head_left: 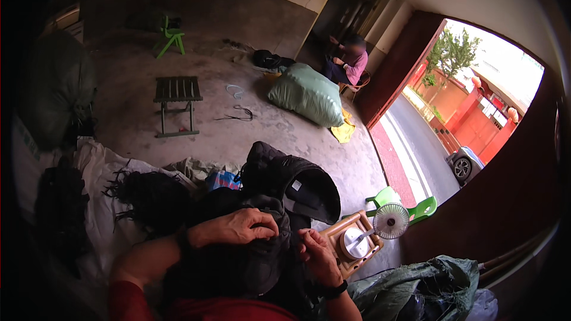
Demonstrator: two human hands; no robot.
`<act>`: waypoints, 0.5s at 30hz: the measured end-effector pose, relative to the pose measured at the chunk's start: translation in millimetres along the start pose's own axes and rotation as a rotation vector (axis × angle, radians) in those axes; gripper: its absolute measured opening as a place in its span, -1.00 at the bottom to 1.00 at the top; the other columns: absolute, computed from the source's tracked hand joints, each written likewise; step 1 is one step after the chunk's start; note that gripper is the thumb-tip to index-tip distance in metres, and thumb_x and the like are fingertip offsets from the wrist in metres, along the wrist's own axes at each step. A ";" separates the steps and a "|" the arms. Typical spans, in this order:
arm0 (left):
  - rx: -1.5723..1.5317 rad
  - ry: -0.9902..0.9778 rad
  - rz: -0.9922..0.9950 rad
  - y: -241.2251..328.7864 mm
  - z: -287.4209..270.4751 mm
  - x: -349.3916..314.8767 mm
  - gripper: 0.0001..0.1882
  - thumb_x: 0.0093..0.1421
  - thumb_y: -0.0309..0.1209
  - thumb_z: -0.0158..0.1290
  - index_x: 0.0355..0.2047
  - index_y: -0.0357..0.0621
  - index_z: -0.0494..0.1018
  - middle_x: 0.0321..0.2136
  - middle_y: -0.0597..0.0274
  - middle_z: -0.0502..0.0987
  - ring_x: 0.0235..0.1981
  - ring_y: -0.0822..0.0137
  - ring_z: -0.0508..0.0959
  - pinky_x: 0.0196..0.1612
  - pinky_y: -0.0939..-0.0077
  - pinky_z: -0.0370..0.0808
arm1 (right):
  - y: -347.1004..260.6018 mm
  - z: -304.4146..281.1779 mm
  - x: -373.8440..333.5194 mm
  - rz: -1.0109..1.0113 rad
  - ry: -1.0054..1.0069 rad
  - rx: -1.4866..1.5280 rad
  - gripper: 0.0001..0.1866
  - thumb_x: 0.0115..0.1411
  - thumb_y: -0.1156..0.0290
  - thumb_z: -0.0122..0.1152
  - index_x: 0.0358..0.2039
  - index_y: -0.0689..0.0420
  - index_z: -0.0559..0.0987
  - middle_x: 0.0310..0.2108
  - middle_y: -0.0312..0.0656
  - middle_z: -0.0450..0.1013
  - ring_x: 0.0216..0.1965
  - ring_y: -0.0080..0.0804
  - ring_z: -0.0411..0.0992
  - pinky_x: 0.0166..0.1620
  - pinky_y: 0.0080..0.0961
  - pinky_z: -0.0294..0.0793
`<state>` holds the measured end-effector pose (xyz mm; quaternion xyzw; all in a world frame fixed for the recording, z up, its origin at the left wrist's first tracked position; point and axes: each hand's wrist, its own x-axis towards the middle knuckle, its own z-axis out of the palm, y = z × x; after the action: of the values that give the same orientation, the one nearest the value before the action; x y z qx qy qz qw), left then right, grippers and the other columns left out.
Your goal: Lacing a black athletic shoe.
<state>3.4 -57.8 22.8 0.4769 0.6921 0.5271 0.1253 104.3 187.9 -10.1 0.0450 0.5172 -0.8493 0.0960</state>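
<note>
A black padded fabric piece that looks like a backpack [262,267] lies across my lap. Its raised far part [306,187] curves open, with a small white label inside. My left hand [241,226] rests on it from the left, its fingers curled and their tips pressed into the black fabric. On the other side, my right hand [321,255] is closed in a pinch beside the bag's right edge. Whatever sits between those fingertips is too small to make out. A gap with dark cloth lies between the two hands.
By my right hand stand a wooden stool [363,261], a small white fan [391,221] and a green chair [422,209]. A green sack [416,291] is lower right. Black scraps [151,202] lie left. Farther off are a slatted stool [177,90], a stuffed sack [306,95] and a seated person [355,65].
</note>
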 end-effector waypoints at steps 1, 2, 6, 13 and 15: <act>-0.186 -0.073 -0.121 -0.7 -2.0 0.7 -0.79 0.21 -0.45 0.07 -0.14 -0.18 0.49 -0.35 0.13 0.56 -0.33 0.18 0.57 -0.18 0.41 0.49 | 0.4 0.8 -0.1 0.001 0.003 -0.016 -0.77 0.37 0.28 0.01 -0.09 0.12 0.50 -0.52 -0.41 0.37 -0.56 -0.71 0.23 -0.45 -0.77 0.22; -0.183 -0.083 -0.103 -1.8 -2.0 1.7 -0.73 0.21 -0.48 0.06 -0.07 -0.19 0.49 -0.30 0.10 0.58 -0.24 0.20 0.60 -0.12 0.43 0.50 | 0.3 1.7 0.2 0.008 0.011 -0.014 -0.77 0.37 0.28 0.01 -0.09 0.12 0.50 -0.51 -0.41 0.37 -0.56 -0.71 0.24 -0.45 -0.77 0.22; 0.178 -0.017 0.143 -6.3 10.6 3.2 -0.72 0.14 -0.53 0.07 -0.10 -0.20 0.49 -0.28 0.06 0.57 -0.22 0.12 0.60 -0.12 0.39 0.51 | -0.4 4.4 -0.2 0.006 0.042 -0.058 -0.80 0.35 0.29 0.04 -0.12 0.08 0.51 -0.51 -0.37 0.38 -0.56 -0.67 0.22 -0.48 -0.77 0.19; 0.816 0.257 0.349 -5.3 25.0 -4.6 -0.81 0.06 -0.53 0.07 -0.27 -0.11 0.46 -0.40 0.18 0.49 -0.40 0.25 0.57 -0.34 0.44 0.53 | 3.7 4.4 -2.6 0.015 0.061 -0.044 -0.79 0.35 0.29 0.04 -0.11 0.08 0.51 -0.52 -0.37 0.38 -0.56 -0.66 0.24 -0.48 -0.77 0.23; 0.871 0.349 0.376 -4.9 33.8 -1.0 -0.87 0.08 -0.53 0.05 -0.32 -0.09 0.43 -0.41 0.22 0.48 -0.41 0.30 0.57 -0.38 0.49 0.53 | 6.1 3.9 -1.8 0.014 0.018 -0.007 -0.78 0.36 0.30 0.02 -0.09 0.13 0.50 -0.51 -0.39 0.40 -0.55 -0.70 0.28 -0.44 -0.79 0.26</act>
<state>24.2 -37.9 4.4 0.5061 0.7604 0.2749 -0.3000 107.5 181.9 -13.3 0.0559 0.5208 -0.8462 0.0974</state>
